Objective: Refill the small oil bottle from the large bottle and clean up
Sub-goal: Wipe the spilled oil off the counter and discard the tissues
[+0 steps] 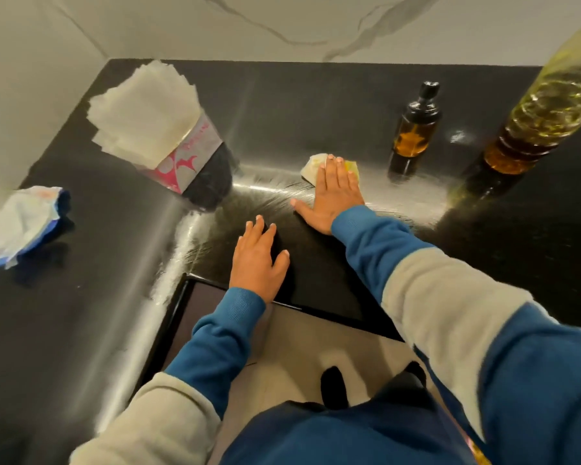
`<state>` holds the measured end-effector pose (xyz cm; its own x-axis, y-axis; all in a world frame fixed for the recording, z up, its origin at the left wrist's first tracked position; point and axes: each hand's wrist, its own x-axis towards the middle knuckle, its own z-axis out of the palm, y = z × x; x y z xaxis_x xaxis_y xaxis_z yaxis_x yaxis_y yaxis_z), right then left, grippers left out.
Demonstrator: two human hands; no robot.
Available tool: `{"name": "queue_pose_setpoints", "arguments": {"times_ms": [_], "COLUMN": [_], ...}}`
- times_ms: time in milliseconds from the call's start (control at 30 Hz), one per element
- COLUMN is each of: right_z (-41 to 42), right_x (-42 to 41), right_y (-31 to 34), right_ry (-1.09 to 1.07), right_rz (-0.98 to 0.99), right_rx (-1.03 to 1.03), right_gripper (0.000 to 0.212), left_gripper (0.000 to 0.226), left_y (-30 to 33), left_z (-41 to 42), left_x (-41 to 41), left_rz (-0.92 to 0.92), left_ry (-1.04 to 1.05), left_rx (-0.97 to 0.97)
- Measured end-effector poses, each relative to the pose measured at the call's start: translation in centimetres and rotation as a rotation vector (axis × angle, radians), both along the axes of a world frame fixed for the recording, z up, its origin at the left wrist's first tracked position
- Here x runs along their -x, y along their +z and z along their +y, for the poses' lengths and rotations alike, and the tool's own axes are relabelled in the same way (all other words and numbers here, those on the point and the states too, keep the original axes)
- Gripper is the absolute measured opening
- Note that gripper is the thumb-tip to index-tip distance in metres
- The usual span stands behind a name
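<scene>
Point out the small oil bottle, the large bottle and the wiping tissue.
small oil bottle [413, 135]: head view, on the amber glass body.
large bottle [547, 105]: head view, on the oil-filled ribbed middle.
tissue [314, 166]: head view, on the white part left of the right hand's fingers.

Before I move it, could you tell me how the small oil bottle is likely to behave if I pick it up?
The small oil bottle stands tall and narrow, so a sideways nudge could probably tip it. It looks mostly full of amber oil, so likely heavy for its size. The counter beside it shows smears, so its sides may be slippery.
</scene>
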<state>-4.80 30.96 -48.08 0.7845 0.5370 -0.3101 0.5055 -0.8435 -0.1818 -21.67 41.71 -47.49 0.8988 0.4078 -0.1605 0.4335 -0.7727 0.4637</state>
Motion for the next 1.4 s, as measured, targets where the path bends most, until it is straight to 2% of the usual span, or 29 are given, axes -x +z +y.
{"name": "queue_pose_setpoints", "arguments": {"times_ms": [233, 400, 600, 733, 933, 1100, 1233, 1400], "right_z": [9.3, 7.8, -0.2, -8.3, -20.6, -29.8, -36.2, -38.7], "right_x": [4.6, 6.7, 5.1, 3.4, 2.2, 0.6, -0.6, -0.9], "right_y": [0.5, -0.3, -0.2, -0.3, -0.9, -0.9, -1.2, -1.2], "right_ry": [0.262, 0.331, 0.189, 0.042, -0.181, -0.346, -0.446, -0.578], "right_rz": [0.031, 0.006, -0.033, -0.052, -0.056, -0.068, -0.122, -0.114], "right_rx": [-0.026, -0.062, -0.071, -0.065, -0.031, 0.0, 0.064, 0.089], "right_gripper": [0.088, 0.087, 0.084, 0.085, 0.095, 0.101, 0.098, 0.091], "left_gripper": [0.062, 0.058, 0.063, 0.065, 0.07, 0.07, 0.068, 0.063], "left_y": [0.6, 0.6, 0.8, 0.7, 0.4, 0.3, 0.3, 0.8], "left_z": [4.3, 3.5, -2.1, -7.9, -15.9, -19.9, -21.2, -23.7], "left_x": [4.8, 4.8, 0.5, -2.4, -5.3, -6.7, -6.9, -6.2], "left_rz": [-0.048, -0.109, -0.137, -0.109, -0.039, 0.028, 0.088, 0.078], "left_ry": [0.231, 0.228, -0.016, -0.198, -0.424, -0.503, -0.516, -0.524], "left_rx": [0.068, 0.118, 0.124, 0.15, 0.177, 0.147, 0.083, 0.115]}}
